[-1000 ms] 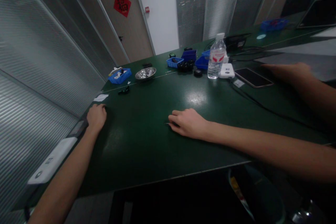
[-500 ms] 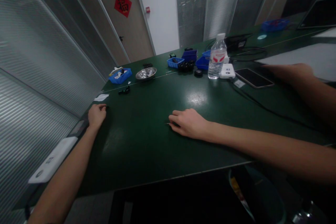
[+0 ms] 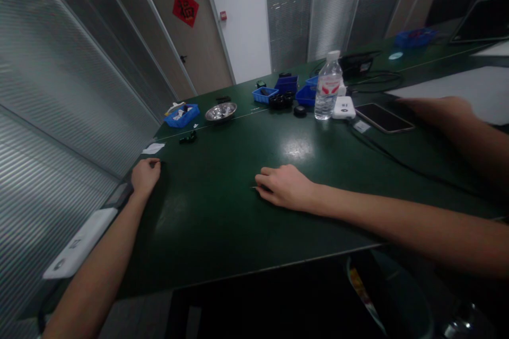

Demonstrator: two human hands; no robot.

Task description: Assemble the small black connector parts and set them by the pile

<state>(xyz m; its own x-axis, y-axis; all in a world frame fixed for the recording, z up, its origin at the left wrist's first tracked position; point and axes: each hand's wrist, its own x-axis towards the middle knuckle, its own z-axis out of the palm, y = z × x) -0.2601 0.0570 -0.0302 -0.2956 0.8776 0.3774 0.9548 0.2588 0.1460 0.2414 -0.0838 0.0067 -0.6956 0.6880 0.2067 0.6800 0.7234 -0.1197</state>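
My left hand [image 3: 145, 176] rests on the dark green table [image 3: 207, 212] near its left edge. Thumb and fingers are pinched together, with a tiny dark bit at the tips, too small to name. At the middle of the table lies my right hand [image 3: 285, 186], its fingers curled and closed. A thin pale tip [image 3: 254, 187] pokes out from between thumb and finger; what it belongs to is hidden. Beyond my left hand are a white paper [image 3: 153, 148] and a small black object [image 3: 188, 137] of unclear kind.
A metal dish [image 3: 221, 112] and a blue basket [image 3: 182, 116] stand at the back left. A water bottle [image 3: 328, 86], a white box [image 3: 344, 108] and a phone [image 3: 384, 117] are at right, beside another person's hand [image 3: 445, 111]. A black cable [image 3: 392, 157] crosses the right side.
My left hand has shifted very slightly to the left, still pinched. My right hand stays where it was.
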